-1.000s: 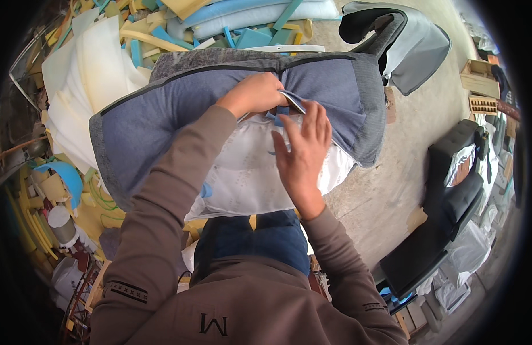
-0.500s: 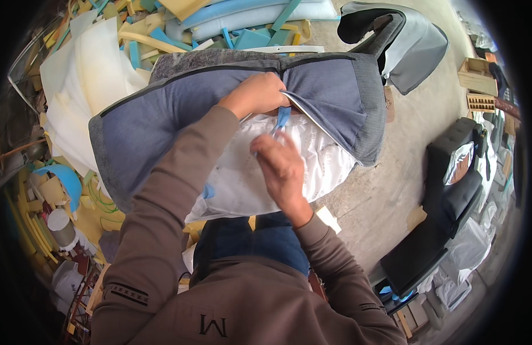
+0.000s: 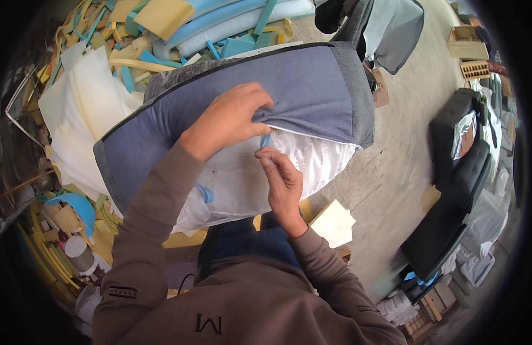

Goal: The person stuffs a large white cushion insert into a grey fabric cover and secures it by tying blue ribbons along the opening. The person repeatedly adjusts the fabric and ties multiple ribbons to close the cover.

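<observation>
A large cushion lies across in front of me, with a blue-grey fabric cover (image 3: 303, 80) edged in darker grey. The near side of the cover is open along a pale edge, and a white inner casing (image 3: 237, 187) shows below it. At the middle of that edge hangs a narrow blue strap (image 3: 266, 140). My right hand (image 3: 284, 187) pinches the strap's lower end. Just above, my left hand (image 3: 228, 121) hovers over the cover, thumb and fingers apart, the thumb close to the strap's top. Another blue strap (image 3: 205, 194) lies loose on the casing.
Foam offcuts (image 3: 162, 20) in yellow and blue are heaped at the far left, beside draped white sheeting (image 3: 85, 109). A grey upholstered piece (image 3: 395, 34) stands far right. Along the right are a black sofa (image 3: 438, 215) and plastic-wrapped things. A pale foam block (image 3: 335, 223) lies on the floor.
My left hand has come away from the gap it held up and moved left and nearer. The cover's edge now lies flatter over the casing. My right fingers have closed on the strap.
</observation>
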The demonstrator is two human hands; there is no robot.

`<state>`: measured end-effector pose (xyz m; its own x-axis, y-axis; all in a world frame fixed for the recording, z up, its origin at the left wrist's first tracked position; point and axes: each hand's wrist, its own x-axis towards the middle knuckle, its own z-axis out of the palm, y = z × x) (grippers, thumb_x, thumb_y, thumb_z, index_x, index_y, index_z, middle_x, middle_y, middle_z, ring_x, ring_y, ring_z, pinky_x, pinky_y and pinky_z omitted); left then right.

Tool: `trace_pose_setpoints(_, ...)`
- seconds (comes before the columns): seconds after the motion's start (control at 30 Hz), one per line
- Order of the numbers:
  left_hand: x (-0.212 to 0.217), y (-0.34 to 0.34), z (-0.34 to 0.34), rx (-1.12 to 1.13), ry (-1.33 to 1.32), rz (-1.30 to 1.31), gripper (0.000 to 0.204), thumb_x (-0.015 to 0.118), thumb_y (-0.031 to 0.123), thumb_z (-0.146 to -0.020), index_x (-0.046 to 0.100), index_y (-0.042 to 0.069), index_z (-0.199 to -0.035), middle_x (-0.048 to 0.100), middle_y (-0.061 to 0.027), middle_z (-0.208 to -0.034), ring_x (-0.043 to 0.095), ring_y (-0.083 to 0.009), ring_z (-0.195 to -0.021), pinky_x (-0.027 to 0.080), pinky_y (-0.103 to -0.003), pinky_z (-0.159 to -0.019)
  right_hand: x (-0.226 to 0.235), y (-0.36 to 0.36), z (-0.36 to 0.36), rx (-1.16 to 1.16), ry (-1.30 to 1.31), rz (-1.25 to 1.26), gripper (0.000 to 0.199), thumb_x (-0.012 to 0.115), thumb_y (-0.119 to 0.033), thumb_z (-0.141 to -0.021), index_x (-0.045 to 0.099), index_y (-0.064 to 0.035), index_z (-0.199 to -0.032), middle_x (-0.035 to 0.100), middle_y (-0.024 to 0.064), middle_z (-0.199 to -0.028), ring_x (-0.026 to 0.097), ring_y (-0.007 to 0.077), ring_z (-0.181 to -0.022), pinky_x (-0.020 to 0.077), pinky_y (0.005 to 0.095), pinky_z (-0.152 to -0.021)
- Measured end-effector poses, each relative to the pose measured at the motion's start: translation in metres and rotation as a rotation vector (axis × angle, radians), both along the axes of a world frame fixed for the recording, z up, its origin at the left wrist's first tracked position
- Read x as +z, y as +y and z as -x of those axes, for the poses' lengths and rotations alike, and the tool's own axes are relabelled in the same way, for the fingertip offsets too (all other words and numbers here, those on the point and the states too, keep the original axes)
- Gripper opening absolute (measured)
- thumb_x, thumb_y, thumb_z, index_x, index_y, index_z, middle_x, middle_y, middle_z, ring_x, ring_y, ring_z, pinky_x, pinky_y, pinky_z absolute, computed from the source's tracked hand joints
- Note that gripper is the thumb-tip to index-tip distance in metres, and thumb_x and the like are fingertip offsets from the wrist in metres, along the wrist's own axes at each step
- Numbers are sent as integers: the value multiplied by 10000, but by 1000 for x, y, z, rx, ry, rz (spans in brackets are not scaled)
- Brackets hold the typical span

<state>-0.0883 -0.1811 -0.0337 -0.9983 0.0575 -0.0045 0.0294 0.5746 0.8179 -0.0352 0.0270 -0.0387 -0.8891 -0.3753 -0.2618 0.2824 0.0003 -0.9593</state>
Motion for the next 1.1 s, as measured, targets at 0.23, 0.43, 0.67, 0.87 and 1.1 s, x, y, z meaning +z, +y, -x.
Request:
trace_pose_setpoints(0.23, 32, 65, -99, 53, -173, 186, 279, 805, 134, -844, 712, 84, -1103, 640, -135, -1286, 609, -324, -1211, 516, -486, -979, 7, 19, 31, -163, -253, 278, 150, 614, -148, -1087, 673, -10, -1099, 713, 95, -1094, 669, 190, -1067, 505, 346, -1030)
trace_pose_setpoints(0.43, -35, 133, -129, 231, -243, 466, 650, 746, 260, -932, 513, 233, -1538, 151, -141, -1746, 94, -395, -1629, 144, -847, -1133, 16, 29, 49, -60, -518, 535, 164, 631, -186, -1079, 667, -27, -1095, 704, 73, -1067, 687, 179, -1002, 542, 335, -975)
trace_pose_setpoints(0.67, -95, 147, -97, 498, -12, 568, 404, 581, 248, -1022, 609, 203, -1422, 352, -115, -1668, 296, -347, -1565, 118, -844, -1128, -6, 41, 37, 83, -707, 739, 165, 634, -186, -1073, 655, -25, -1097, 682, 57, -1091, 689, 197, -1054, 559, 359, -1008)
trace_pose_setpoints(0.87, -58, 141, -139, 442, 99, 484, 419, 721, 216, -947, 639, 65, -1329, 516, -140, -1535, 452, -339, -1460, 323, -668, -1147, -8, 59, 53, 67, -706, 837, 138, 643, -169, -1063, 667, -42, -1112, 687, 58, -1091, 690, 206, -1074, 573, 398, -1051)
trace_pose_setpoints(1.1, -63, 128, -123, 704, 78, 195, 421, 774, 207, -901, 657, 52, -1274, 651, -135, -1266, 576, -382, -1223, 440, -496, -1045, -3, 64, 60, 164, -712, 786, 133, 657, -161, -1055, 683, -48, -1119, 694, 45, -1110, 691, 207, -1090, 570, 391, -1055)
